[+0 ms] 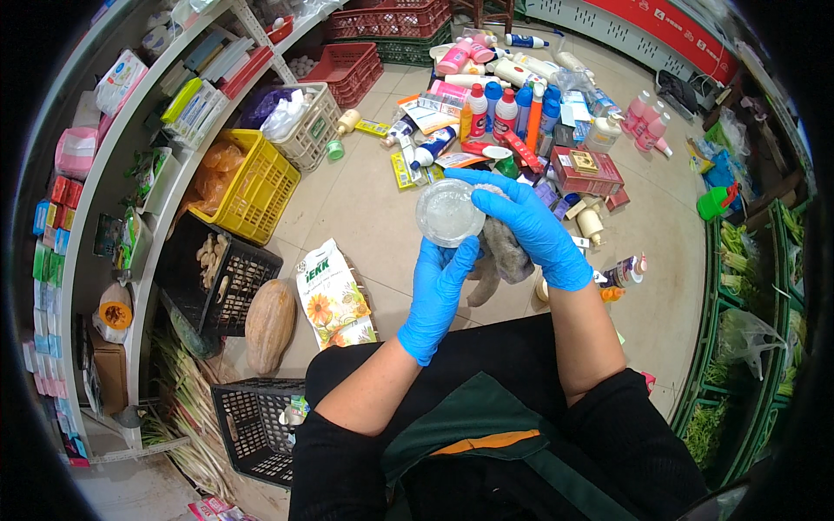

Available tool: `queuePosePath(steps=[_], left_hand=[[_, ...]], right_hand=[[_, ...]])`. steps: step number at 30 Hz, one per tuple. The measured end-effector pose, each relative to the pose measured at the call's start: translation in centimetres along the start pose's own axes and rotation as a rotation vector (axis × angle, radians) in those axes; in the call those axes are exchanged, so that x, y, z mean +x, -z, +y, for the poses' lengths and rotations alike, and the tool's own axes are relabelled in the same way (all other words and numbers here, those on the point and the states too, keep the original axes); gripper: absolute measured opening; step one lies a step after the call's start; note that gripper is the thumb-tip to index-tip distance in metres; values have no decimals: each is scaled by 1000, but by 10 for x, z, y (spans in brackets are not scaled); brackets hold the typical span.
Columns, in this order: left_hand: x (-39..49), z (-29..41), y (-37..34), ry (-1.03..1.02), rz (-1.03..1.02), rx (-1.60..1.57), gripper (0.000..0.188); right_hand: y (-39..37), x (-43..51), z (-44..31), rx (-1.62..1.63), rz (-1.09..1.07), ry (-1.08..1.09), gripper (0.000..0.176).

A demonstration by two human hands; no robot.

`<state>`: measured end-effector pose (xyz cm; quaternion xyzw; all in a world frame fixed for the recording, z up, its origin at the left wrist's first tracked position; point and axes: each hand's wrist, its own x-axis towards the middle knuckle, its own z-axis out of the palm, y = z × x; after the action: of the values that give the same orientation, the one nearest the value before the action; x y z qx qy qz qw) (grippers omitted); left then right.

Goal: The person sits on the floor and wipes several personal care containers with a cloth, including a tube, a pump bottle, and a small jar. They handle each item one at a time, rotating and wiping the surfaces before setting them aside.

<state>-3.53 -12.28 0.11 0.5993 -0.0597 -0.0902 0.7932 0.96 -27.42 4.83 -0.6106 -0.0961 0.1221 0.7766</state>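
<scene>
Both my hands wear blue gloves. My left hand (pixel 442 286) grips a round clear plastic container (pixel 449 211) from below, its flat round face turned up toward me. At the container's right edge, my right hand (pixel 531 225) holds a grey cloth (pixel 508 254) that hangs under the palm. The right thumb and fingertips touch the container's rim. What the container holds cannot be made out. Beyond my hands, a heap of bottles and boxes covers the tiled floor, with red bottles (pixel 504 114) and a red carton (pixel 586 170) among them.
Shelves (pixel 146 215) with packaged goods line the left. A yellow crate (pixel 257 189), a black crate (pixel 241 280), a large squash (pixel 270 325) and a printed bag (pixel 332 293) stand or lie near them. Pink bottles (pixel 651 130) stand at right, beyond green vegetable crates (pixel 704 365).
</scene>
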Motion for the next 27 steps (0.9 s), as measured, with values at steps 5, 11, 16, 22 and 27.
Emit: queuePosePath(steps=[5,11,16,22,27], left_hand=[[-1,2,0,2,1,25,53],[-1,5,1,68,-16,-69,60],[-2,5,-1,11,-18,31,55],[-3,5,-1,13,-28,28,56],[-3,4,-1,19,-22,31,56]], right_hand=[[0,-1,-1,-23,5,11,48],[0,-1,-2,-32,7,6,48],[0,-1,-2,-18,-7,24,48],[1,-1,-1,-24,3,15,48],[2,-1,-1,-30,-3,11,48]])
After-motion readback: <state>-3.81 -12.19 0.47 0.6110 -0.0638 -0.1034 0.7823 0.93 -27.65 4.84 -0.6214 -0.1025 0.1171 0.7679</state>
